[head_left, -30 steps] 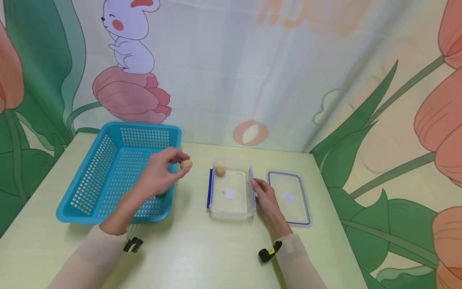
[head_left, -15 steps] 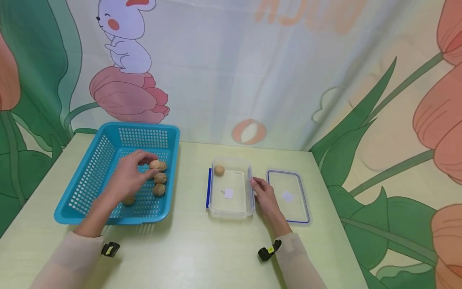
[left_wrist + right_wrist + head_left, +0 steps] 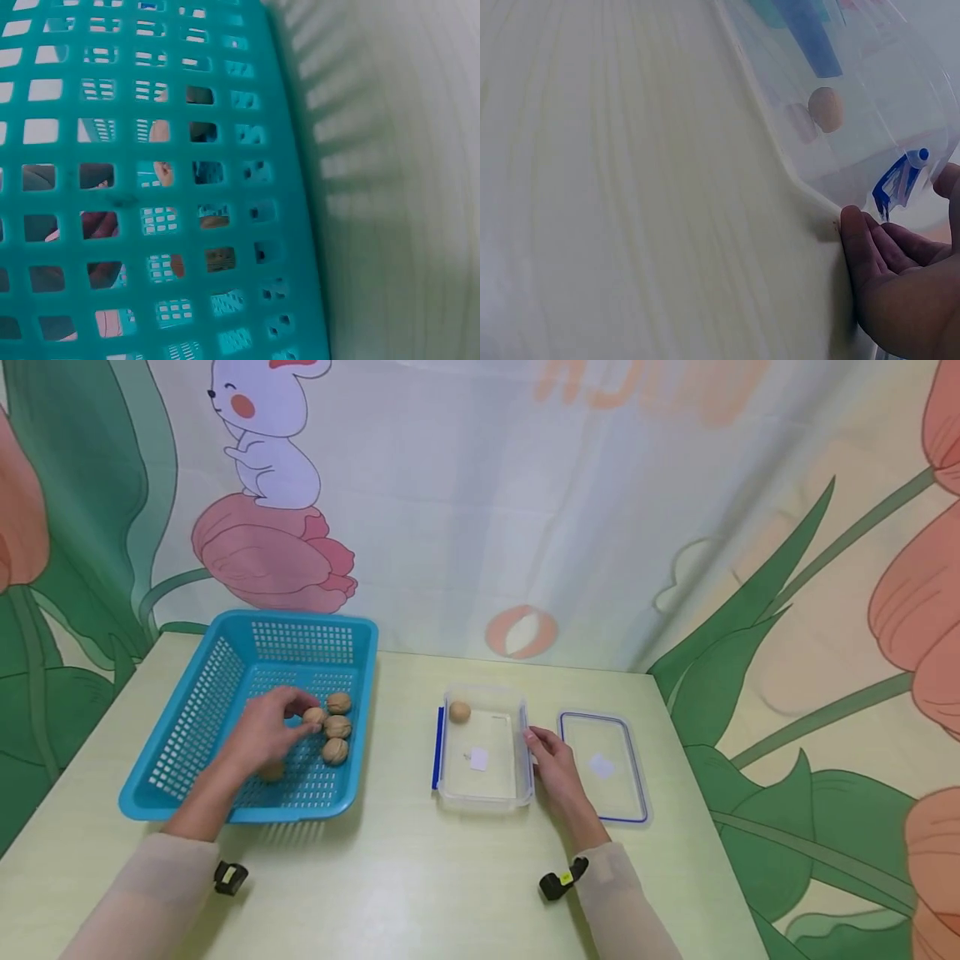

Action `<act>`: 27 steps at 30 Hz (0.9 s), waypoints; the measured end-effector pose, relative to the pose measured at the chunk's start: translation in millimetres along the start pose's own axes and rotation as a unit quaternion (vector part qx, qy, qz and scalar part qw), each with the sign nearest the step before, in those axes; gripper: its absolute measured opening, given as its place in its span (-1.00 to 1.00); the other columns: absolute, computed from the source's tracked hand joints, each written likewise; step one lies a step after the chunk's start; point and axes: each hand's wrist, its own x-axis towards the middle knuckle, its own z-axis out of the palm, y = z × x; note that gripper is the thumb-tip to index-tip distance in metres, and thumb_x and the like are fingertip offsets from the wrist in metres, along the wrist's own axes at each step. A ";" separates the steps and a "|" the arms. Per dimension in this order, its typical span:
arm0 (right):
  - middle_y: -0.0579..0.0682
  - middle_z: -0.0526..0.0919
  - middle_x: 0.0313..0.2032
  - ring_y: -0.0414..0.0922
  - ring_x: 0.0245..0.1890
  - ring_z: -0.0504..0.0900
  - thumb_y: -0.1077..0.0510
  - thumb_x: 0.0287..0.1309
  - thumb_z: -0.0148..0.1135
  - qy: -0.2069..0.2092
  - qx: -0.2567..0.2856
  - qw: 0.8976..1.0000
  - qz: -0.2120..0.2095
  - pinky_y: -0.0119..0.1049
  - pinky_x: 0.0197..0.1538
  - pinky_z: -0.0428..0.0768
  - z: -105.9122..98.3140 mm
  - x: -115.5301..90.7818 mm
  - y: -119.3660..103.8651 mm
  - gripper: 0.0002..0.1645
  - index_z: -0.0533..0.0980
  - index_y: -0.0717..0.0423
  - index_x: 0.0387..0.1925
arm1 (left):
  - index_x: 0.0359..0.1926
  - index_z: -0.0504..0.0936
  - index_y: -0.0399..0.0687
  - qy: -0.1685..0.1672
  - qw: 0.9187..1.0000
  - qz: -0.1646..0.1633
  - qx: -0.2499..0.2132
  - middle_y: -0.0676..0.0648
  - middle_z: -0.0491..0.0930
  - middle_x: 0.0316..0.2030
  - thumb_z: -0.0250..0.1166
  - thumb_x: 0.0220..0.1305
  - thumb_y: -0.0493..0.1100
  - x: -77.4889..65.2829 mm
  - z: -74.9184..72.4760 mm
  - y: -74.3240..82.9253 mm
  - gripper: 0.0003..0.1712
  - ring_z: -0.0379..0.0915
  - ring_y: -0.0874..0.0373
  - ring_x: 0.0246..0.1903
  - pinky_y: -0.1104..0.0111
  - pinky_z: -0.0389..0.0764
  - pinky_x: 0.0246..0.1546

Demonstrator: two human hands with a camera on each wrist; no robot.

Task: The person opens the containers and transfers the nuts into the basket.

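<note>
In the head view my left hand (image 3: 264,732) reaches into the blue plastic basket (image 3: 363,693) and pinches a walnut (image 3: 315,718) between thumb and fingers. Several other walnuts lie in the basket, such as the one near its right wall (image 3: 335,751); another (image 3: 272,772) is partly covered by the hand. Only glimpses of this hand show through the basket's holes in the left wrist view. A clear plastic food container (image 3: 483,793) holds one walnut (image 3: 460,712) at its far left corner. My right hand (image 3: 557,770) grips the container's right side, fingers near its blue-edged clasp (image 3: 901,180).
A clear lid (image 3: 615,793) with a blue seal lies right of the container, partly behind the right hand. A blue-edged flap (image 3: 438,748) stands out on the container's left. Behind the pale table (image 3: 405,877) hangs a printed curtain (image 3: 435,527).
With a walnut between its fingers, my left hand has moved left from beyond the basket's right rim into the basket. The right hand has stayed on the container.
</note>
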 end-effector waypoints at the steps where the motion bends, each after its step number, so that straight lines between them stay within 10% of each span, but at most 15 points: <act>1: 0.22 0.59 0.30 0.04 0.28 0.54 -0.13 0.54 0.24 0.002 0.000 1.000 0.001 0.08 0.33 0.56 -0.6 -0.6 0.0 -0.34 0.47 0.24 0.39 | 0.21 0.61 -0.29 -0.005 1.000 -0.002 0.001 -0.35 0.61 0.12 0.39 0.48 -0.20 0.6 0.7 -0.3 -0.61 0.50 -0.37 0.19 -0.24 0.53 0.21; 27: 0.20 0.58 0.31 0.04 0.30 0.53 -0.16 0.53 0.24 0.001 0.005 1.000 0.009 0.09 0.38 0.53 -3.0 -0.2 0.5 -0.33 0.47 0.21 0.39 | 0.35 0.51 -0.36 0.007 1.000 -0.004 0.009 -0.39 0.51 0.24 0.36 0.51 -0.04 2.2 -2.0 17.3 -0.40 0.42 -0.39 0.25 -0.25 0.52 0.23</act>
